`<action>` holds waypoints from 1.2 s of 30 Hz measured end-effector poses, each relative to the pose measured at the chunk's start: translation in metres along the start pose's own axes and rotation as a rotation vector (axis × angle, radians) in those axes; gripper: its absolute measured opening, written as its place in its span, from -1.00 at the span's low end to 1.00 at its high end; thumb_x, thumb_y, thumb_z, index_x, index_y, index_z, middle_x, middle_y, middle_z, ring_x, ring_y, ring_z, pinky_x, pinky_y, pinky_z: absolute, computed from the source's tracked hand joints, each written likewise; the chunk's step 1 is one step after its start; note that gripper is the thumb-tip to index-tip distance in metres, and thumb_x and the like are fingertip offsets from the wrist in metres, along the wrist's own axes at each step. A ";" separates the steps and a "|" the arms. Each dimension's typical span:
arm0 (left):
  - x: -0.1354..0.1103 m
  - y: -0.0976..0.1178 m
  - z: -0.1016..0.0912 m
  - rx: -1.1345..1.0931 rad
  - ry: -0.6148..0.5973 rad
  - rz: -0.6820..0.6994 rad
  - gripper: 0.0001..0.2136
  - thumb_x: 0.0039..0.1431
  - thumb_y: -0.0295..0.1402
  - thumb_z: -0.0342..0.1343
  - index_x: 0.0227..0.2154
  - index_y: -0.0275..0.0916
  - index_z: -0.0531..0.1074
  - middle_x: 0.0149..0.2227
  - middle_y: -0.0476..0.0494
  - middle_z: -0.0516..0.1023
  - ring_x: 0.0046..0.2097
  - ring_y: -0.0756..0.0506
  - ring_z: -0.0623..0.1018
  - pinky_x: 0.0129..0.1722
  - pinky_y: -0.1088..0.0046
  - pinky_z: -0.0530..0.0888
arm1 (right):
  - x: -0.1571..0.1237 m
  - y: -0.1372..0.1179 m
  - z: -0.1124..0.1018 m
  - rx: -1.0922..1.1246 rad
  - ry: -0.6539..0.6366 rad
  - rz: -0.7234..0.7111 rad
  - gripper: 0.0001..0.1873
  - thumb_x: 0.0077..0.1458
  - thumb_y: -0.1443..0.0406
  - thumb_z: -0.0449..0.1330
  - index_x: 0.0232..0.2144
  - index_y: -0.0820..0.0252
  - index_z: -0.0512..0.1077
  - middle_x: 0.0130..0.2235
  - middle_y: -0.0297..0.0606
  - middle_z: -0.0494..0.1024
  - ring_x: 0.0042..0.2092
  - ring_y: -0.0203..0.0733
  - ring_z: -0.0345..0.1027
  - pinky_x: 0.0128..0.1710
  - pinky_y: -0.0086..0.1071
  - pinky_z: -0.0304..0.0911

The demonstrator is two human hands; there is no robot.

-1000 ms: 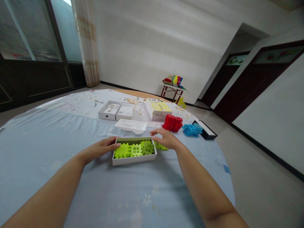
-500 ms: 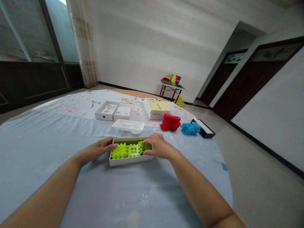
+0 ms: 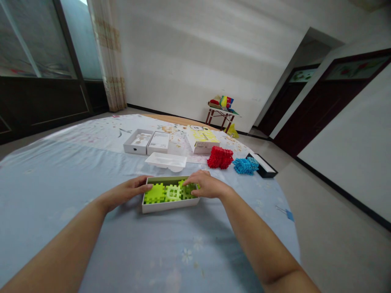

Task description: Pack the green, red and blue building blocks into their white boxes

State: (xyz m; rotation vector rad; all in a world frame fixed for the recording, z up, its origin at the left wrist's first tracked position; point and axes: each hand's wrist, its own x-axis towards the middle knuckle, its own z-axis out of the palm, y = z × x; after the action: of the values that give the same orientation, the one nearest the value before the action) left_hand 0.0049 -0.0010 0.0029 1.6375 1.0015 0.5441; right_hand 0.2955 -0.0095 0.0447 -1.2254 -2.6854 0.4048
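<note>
Cloth-covered bench (image 3: 128,248) bearing white box (image 3: 171,206), long axis running left-right; left grip (image 3: 136,188) clasping left end, right grip (image 3: 205,184) half-curling over right-end green blocks (image 3: 187,193), hold unclear

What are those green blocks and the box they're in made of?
The lime-green interlocking blocks look like molded plastic with a smooth finish: even color, crisp notched edges. The open white box is probably cardboard, matte-looking, with thin straight walls; coated board is possible.

Muted light, soft shadows.
</note>
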 end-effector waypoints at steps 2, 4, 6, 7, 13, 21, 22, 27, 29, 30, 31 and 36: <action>0.000 0.001 0.000 0.006 0.000 -0.003 -0.54 0.07 -0.10 0.01 0.02 -0.15 0.29 0.00 -0.04 0.45 0.03 -0.15 0.40 0.05 0.40 0.29 | -0.004 0.010 0.000 0.077 0.120 -0.002 -0.67 -0.08 0.33 0.21 -0.17 0.08 0.45 -0.14 -0.28 0.51 -0.06 -0.13 0.30 0.00 -0.21 0.08; 0.000 0.003 0.000 0.011 -0.004 -0.011 -0.54 0.07 -0.10 0.01 0.02 -0.16 0.29 -0.01 -0.05 0.45 0.02 -0.15 0.40 0.04 0.40 0.30 | -0.009 0.026 0.000 0.143 0.302 0.062 -0.71 -0.01 0.29 0.16 -0.17 0.12 0.44 -0.13 -0.25 0.51 -0.07 -0.16 0.32 -0.01 -0.24 0.13; -0.001 0.005 0.001 0.015 -0.005 -0.009 -0.54 0.06 -0.11 0.01 0.02 -0.16 0.30 -0.01 -0.04 0.46 0.02 -0.15 0.41 0.04 0.39 0.30 | -0.015 0.044 0.003 0.153 0.438 0.162 -0.71 0.03 0.30 0.11 -0.16 0.17 0.43 -0.12 -0.21 0.51 -0.06 -0.15 0.32 -0.01 -0.22 0.15; -0.002 0.006 0.001 0.016 -0.004 -0.004 -0.54 0.06 -0.11 0.02 0.02 -0.15 0.30 -0.02 -0.04 0.47 0.01 -0.16 0.41 0.04 0.38 0.31 | -0.018 0.052 0.005 0.143 0.460 0.201 -0.70 0.03 0.30 0.09 -0.15 0.19 0.43 -0.12 -0.19 0.50 -0.06 -0.14 0.32 0.00 -0.20 0.14; -0.002 0.004 0.001 0.022 0.013 -0.004 -0.52 0.05 -0.09 0.00 0.04 -0.13 0.29 -0.02 -0.04 0.47 0.03 -0.18 0.40 0.04 0.35 0.31 | -0.024 0.076 0.024 0.080 0.265 0.236 -0.50 -0.07 0.25 0.17 -0.02 0.22 0.35 0.04 -0.11 0.38 0.08 -0.03 0.19 0.08 -0.13 0.06; -0.002 0.004 0.001 0.026 0.013 -0.021 -0.50 0.05 -0.07 0.00 0.05 -0.14 0.27 -0.02 -0.04 0.47 0.04 -0.19 0.39 0.02 0.35 0.32 | -0.016 0.070 0.034 0.036 0.197 0.252 -0.41 -0.20 0.18 0.28 -0.04 0.15 0.37 -0.02 -0.15 0.44 0.03 -0.01 0.25 0.05 -0.15 0.07; -0.002 0.004 0.001 0.025 0.014 -0.024 -0.50 0.05 -0.07 0.00 0.05 -0.14 0.27 -0.02 -0.04 0.47 0.04 -0.18 0.38 0.03 0.35 0.32 | -0.017 0.070 0.034 0.045 0.222 0.255 -0.42 -0.19 0.18 0.28 -0.04 0.15 0.37 -0.02 -0.16 0.44 0.02 -0.02 0.25 0.05 -0.15 0.08; -0.001 0.002 0.001 0.039 0.012 -0.029 -0.49 0.05 -0.06 -0.01 0.05 -0.16 0.26 -0.01 -0.06 0.45 0.04 -0.17 0.39 0.05 0.36 0.29 | -0.030 0.077 0.025 0.110 0.361 0.293 -0.37 -0.12 0.14 0.23 0.03 0.21 0.30 0.02 -0.12 0.39 0.03 -0.02 0.24 0.05 -0.14 0.08; -0.001 0.002 0.001 0.045 0.016 -0.035 -0.49 0.05 -0.06 -0.01 0.05 -0.16 0.26 -0.01 -0.05 0.46 0.04 -0.17 0.39 0.05 0.36 0.29 | -0.036 0.080 0.024 0.138 0.357 0.279 -0.35 -0.12 0.15 0.23 0.05 0.21 0.27 0.03 -0.12 0.38 0.03 -0.03 0.23 0.05 -0.14 0.09; -0.001 0.003 0.001 0.044 0.017 -0.036 -0.49 0.05 -0.06 -0.01 0.05 -0.16 0.26 -0.01 -0.06 0.46 0.04 -0.17 0.39 0.05 0.35 0.29 | -0.038 0.081 0.024 0.144 0.339 0.270 -0.35 -0.13 0.16 0.23 0.05 0.20 0.27 0.04 -0.13 0.37 0.04 -0.03 0.22 0.05 -0.15 0.08; -0.001 0.003 0.001 0.041 0.016 -0.035 -0.49 0.05 -0.06 -0.01 0.05 -0.16 0.26 -0.01 -0.06 0.46 0.04 -0.18 0.39 0.05 0.35 0.30 | -0.039 0.081 0.025 0.144 0.314 0.263 -0.35 -0.14 0.17 0.24 0.04 0.20 0.28 0.04 -0.14 0.37 0.05 -0.02 0.20 0.06 -0.14 0.07; -0.001 0.001 0.000 0.029 0.014 -0.004 -0.52 0.05 -0.07 0.00 0.03 -0.14 0.30 -0.01 -0.04 0.46 0.03 -0.17 0.40 0.05 0.36 0.30 | -0.039 0.077 0.029 0.127 0.203 0.258 -0.38 -0.17 0.21 0.25 0.01 0.27 0.32 0.02 -0.08 0.39 0.05 -0.01 0.20 0.07 -0.18 0.07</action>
State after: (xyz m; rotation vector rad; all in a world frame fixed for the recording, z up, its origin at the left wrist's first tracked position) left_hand 0.0051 -0.0020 0.0038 1.6589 1.0266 0.5411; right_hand 0.3682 0.0043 -0.0080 -1.4907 -2.3048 0.4492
